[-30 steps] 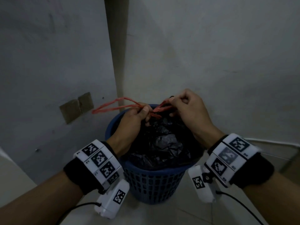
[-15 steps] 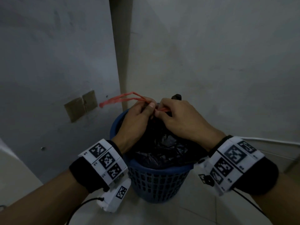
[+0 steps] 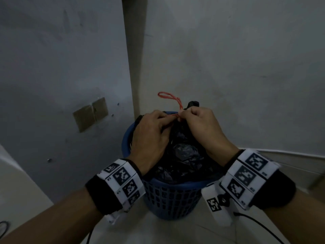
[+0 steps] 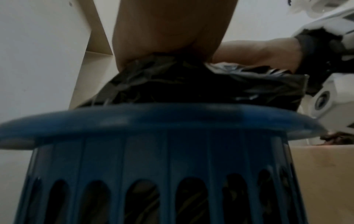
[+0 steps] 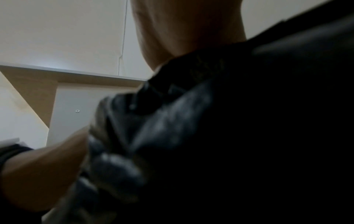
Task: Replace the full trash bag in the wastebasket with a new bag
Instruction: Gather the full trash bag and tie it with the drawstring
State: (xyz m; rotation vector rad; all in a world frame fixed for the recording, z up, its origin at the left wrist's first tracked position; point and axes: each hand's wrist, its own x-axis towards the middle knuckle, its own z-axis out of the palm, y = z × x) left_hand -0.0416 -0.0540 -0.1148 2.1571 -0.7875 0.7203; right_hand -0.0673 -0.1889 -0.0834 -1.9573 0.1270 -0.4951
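Note:
A blue slotted wastebasket point(image 3: 168, 199) stands on the floor in a wall corner, filled with a crumpled black trash bag point(image 3: 182, 155). A red drawstring point(image 3: 169, 96) loops up from the bag's gathered top. My left hand point(image 3: 151, 131) and my right hand point(image 3: 200, 122) sit close together over the bag's far side, each pinching the red string where it meets the bag. From the left wrist view the basket rim point(image 4: 153, 118) and bag point(image 4: 201, 86) show under my left hand point(image 4: 168, 30). Black plastic point(image 5: 229, 136) fills the right wrist view.
Grey walls meet in a corner just behind the basket, with a taped brown patch point(image 3: 90, 114) on the left wall. A white cable point(image 3: 281, 153) runs along the right wall. A pale furniture edge point(image 3: 15, 182) is at the left. Light floor tiles lie around the basket.
The red loop, stretched out to the left before, now stands short and upright above the bag. Both hands have closed in together at the bag's gathered top.

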